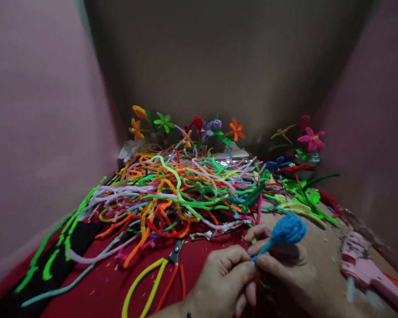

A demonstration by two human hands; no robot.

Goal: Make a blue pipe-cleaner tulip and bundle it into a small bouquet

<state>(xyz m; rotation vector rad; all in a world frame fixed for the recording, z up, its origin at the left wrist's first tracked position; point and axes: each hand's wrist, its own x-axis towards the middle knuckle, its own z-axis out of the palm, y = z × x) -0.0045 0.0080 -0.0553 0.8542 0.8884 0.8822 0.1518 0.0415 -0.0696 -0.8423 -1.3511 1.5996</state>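
Observation:
A blue pipe-cleaner flower bud (289,229) tilts up to the right on a short twisted blue stem. My left hand (220,279) pinches the lower end of that stem between thumb and forefinger. Just beside it, my right hand (283,265) grips the stem below the bud, with its thumb at the front and fingers behind. The fingertips of both hands almost meet. To the left of my left hand lie scissors (175,256) with one yellow and one red handle, blades pointing away.
A tangled heap of coloured pipe cleaners (182,190) spreads beyond my hands. A pink glue gun (361,265) lies at the right. Finished pipe-cleaner flowers (205,130) stand along the back, and a pink one (311,140) rises from a glass jar (307,159). Pink walls flank both sides.

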